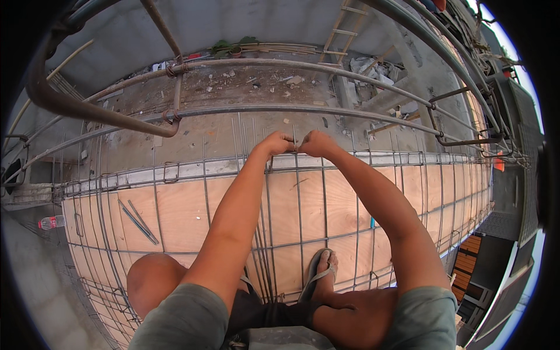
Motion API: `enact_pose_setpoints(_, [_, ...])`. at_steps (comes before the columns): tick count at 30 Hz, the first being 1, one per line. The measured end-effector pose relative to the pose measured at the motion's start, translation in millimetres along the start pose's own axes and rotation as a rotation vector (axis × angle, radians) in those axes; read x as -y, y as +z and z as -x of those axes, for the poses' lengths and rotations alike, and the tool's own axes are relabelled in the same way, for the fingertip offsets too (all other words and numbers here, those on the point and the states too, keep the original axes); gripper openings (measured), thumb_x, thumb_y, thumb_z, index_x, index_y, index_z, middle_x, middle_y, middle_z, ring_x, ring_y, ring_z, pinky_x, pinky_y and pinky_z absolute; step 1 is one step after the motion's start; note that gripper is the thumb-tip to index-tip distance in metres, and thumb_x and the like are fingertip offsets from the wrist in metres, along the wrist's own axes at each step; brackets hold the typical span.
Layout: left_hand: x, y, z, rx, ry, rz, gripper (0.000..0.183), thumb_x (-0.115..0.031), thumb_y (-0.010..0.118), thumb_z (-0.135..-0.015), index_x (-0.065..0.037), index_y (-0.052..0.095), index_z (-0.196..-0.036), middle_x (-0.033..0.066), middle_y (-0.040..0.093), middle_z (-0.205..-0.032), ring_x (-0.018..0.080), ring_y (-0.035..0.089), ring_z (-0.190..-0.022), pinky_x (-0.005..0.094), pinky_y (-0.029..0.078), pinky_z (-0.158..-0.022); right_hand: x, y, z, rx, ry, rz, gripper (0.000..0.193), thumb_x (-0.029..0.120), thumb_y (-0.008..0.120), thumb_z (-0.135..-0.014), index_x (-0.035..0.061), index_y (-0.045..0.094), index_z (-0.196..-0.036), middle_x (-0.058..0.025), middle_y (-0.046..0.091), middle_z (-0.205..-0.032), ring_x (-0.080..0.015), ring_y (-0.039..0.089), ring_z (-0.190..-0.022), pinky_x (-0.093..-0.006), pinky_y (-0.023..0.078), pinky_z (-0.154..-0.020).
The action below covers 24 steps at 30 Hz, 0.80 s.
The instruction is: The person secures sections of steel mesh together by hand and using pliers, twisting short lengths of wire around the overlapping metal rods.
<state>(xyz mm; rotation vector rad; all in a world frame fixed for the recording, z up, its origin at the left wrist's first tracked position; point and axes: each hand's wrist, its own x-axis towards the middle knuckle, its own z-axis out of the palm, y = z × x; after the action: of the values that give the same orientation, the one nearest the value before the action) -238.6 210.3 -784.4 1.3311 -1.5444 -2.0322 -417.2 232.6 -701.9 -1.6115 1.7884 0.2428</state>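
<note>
Both arms reach forward over a grid of thin steel rebar [298,205] above plywood sheets [233,198]. At the far edge, my left hand [276,144] is closed with its fingertips pinched together beside an upright rebar end [295,135]. Just to its right, my right hand [318,144] is curled closed, knuckles up, against the same spot. Anything between the fingers is too small or hidden to name. The hands nearly meet over the rebar crossing there.
Two short loose rods [139,221] lie on the plywood at left. A plastic bottle [51,222] lies beyond the left edge. Metal scaffold pipes [256,109] cross just beyond the hands. Rubble-strewn ground [233,84] and a wooden ladder [344,29] are farther off. My sandalled foot [322,270] stands within the grid.
</note>
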Motion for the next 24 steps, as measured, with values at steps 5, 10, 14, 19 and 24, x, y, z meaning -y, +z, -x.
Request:
enact_pose_setpoints(5, [-18,23,4,0.057,-0.037,-0.008,0.035,-0.011,0.073,-0.089,-0.004,0.073,-0.124,0.0051,0.076,-0.110,0.0157,0.067,-0.103,0.0316,0.047,-0.096,-39,-28,47,-0.380,-0.374,0.298,0.025,0.031,0.070,-0.090,0.0142,0.079,-0.107,-0.0083,0.073,-0.092,-0.0299,0.070,-0.094,-0.0436,0.054,-0.083])
enact_pose_setpoints(10, [7,-18,2,0.073,-0.030,0.060,0.039,-0.011,0.071,-0.092,0.000,0.068,-0.129,0.0046,0.075,-0.110,0.0131,0.068,-0.101,0.0259,0.048,-0.093,-49,-61,95,-0.628,-0.889,0.321,0.023,0.028,0.063,-0.096,0.0103,0.070,-0.083,-0.0097,0.072,-0.088,-0.0316,0.069,-0.085,-0.0451,0.053,-0.072])
enact_pose_setpoints(14, [-6,11,1,0.031,-0.100,0.006,0.040,-0.008,0.073,-0.090,0.000,0.068,-0.129,0.0051,0.076,-0.109,0.0130,0.069,-0.101,0.0266,0.049,-0.091,-144,-58,187,-0.337,-0.615,0.315,0.037,0.033,0.059,-0.100,0.0088,0.062,-0.072,-0.0121,0.061,-0.059,-0.0387,0.061,-0.057,-0.0505,0.048,-0.058])
enact_pose_setpoints(19, [9,5,-9,0.058,-0.099,0.054,0.035,-0.013,0.074,-0.092,-0.002,0.071,-0.125,0.0030,0.075,-0.106,0.0115,0.066,-0.096,0.0263,0.049,-0.088,-267,-13,260,-0.338,0.140,0.314,0.033,0.033,0.060,-0.098,0.0045,0.068,-0.083,-0.0190,0.070,-0.075,-0.0399,0.069,-0.074,-0.0518,0.054,-0.070])
enact_pose_setpoints(24, [5,-4,-7,0.030,-0.108,0.037,0.034,-0.014,0.074,-0.092,-0.002,0.072,-0.124,0.0012,0.074,-0.104,0.0108,0.066,-0.094,0.0253,0.049,-0.087,-398,21,304,-0.043,0.753,0.027,0.032,0.032,0.066,-0.086,0.0027,0.076,-0.097,-0.0226,0.074,-0.094,-0.0411,0.072,-0.092,-0.0487,0.057,-0.085])
